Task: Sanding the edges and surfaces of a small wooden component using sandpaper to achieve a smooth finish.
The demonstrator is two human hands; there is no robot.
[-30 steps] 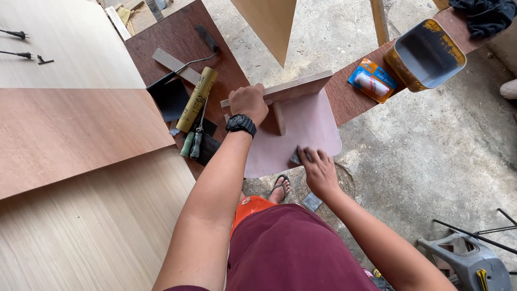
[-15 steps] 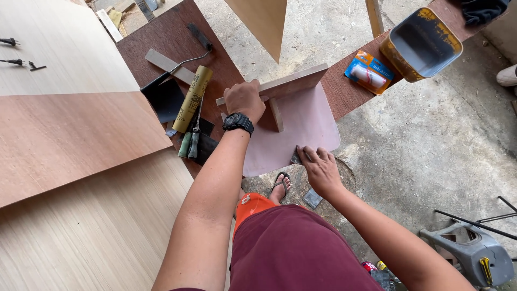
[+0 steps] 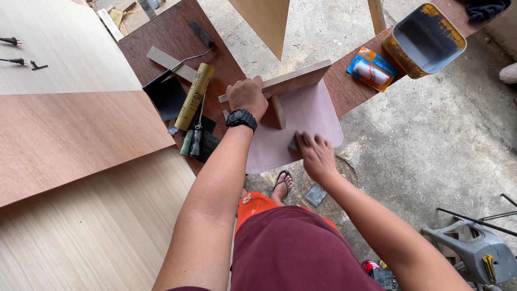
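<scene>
the left hand (image 3: 246, 96), a black watch (image 3: 240, 117) on its wrist, has its fingers curled closed over the top edge of an upright wooden board (image 3: 293, 81), part of a small pinkish-brown plywood piece with a rounded flat panel (image 3: 301, 126) and a short wooden brace (image 3: 278, 111) between the two. the piece rests on the edge of a dark reddish-brown work board (image 3: 172, 48), with the rounded panel hanging out over the concrete floor (image 3: 425, 145). the right hand (image 3: 316, 156) lies palm down on the flat panel, fingers bent and pressing a small dark pad (image 3: 294, 143), apparently an abrasive block, against the surface near the brace; only its edge shows under the fingertips. just beside the left forearm lie a yellow cardboard roll (image 3: 195, 94), two green-handled tools (image 3: 190, 143) and a black flat square (image 3: 168, 97). further off on the dark board sit a yellow rectangular tin (image 3: 425, 37) and a small orange and blue packet (image 3: 371, 67). a sandalled foot (image 3: 282, 183) stands right under the overhanging panel. as a judgement: the piece is held only by the left hand's grip, so hard pressure near the free edge could tip it off the board toward that foot. the pad is small, so the fingertips could slip off it and scrape the plywood or knock the brace.
</scene>
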